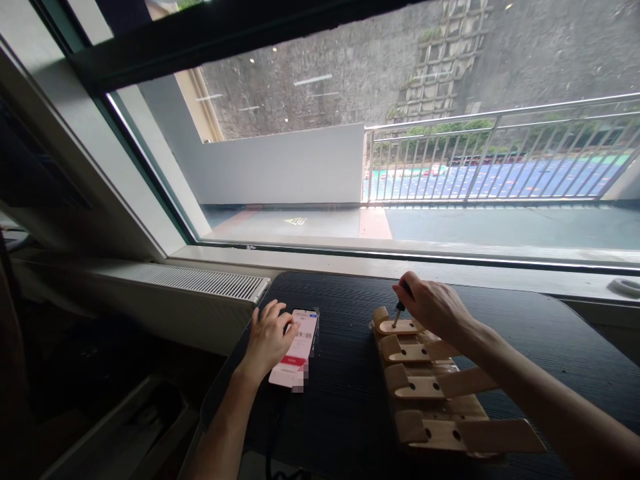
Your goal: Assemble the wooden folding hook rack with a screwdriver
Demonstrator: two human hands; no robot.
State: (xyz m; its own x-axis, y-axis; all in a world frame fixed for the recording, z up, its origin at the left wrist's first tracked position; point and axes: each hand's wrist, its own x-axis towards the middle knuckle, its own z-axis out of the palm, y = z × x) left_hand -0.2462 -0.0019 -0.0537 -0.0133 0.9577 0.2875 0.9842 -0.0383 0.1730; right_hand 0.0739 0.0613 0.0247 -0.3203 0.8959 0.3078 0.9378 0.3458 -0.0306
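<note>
My left hand (271, 337) lies over the left edge of a smartphone (295, 350), fingers spread, one fingertip at its lit pink screen. The phone lies flat on the dark table (345, 373). My right hand (433, 303) is wrapped round the dark handle of a screwdriver (400, 307). Its shaft stands nearly upright, with the tip down at a hole in the farthest piece of a wooden rack (417, 387). Several curved wooden arms with dark holes sit in a row along that rack. My right forearm hides part of the far arms.
Beyond the table runs a window sill (330, 261) below a large window. A white radiator (200, 283) stands left of the table. A dark cable (273, 433) hangs near the table's front edge. At the far right a round pale object (625, 287) rests on the sill.
</note>
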